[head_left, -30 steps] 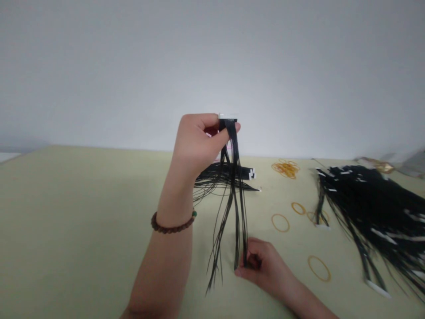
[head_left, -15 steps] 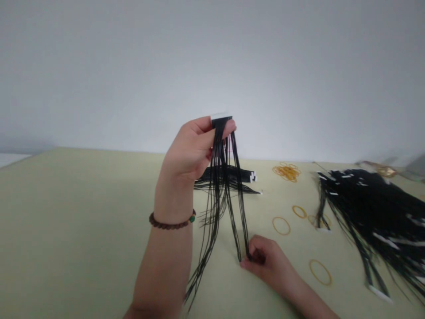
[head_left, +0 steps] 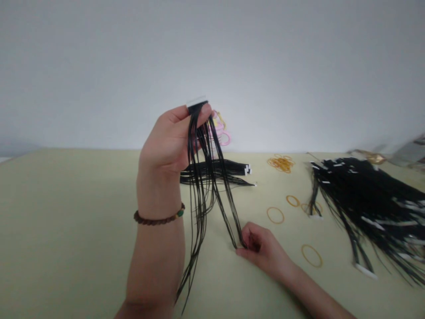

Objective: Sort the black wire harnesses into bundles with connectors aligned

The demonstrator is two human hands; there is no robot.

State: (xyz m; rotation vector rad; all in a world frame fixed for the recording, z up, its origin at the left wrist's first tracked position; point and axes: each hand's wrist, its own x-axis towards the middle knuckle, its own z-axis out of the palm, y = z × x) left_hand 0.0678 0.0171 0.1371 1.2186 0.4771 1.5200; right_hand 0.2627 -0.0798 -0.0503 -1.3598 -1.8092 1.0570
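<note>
Raised in front of the wall, my left hand pinches a black wire harness just below its white connector. Its thin wires hang down in several strands. Lower right, my right hand is closed in a pinch on the bottom end of two strands, which run taut up to my left hand; the tips are hidden in the fingers. Behind the hanging wires, more black harnesses with small white ends lie on the table.
Loose yellow rubber bands lie right of centre, with a tangled heap of rubber bands farther back. A large pile of black harnesses covers the right side. A pink and yellow object shows partly behind my left hand.
My left hand has moved left and a little up with the harness, uncovering the pink and yellow object. My right hand keeps its pinch; the whole view has shifted slightly.
</note>
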